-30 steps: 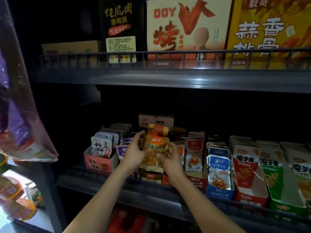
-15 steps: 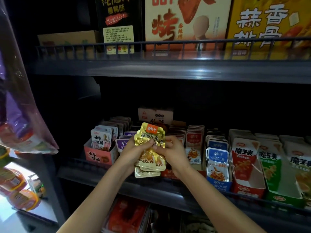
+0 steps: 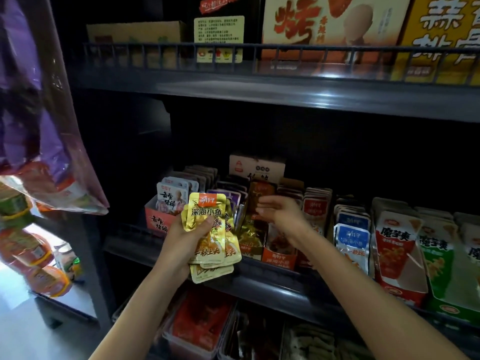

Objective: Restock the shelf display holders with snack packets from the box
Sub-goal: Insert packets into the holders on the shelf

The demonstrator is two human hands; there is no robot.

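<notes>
Left hand [image 3: 181, 237] grips gold packets [image 3: 207, 229] | right hand [image 3: 278, 211] fingers apart, holding nothing, above orange holder [image 3: 279, 258]

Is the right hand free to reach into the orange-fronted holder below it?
Probably yes: the right hand is open and empty, just above the orange-fronted holder; the yellow packets are in the left hand, off to the side.

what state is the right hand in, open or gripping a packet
Open: the right hand has straight fingers and holds nothing; the left hand grips the gold packets.
</notes>
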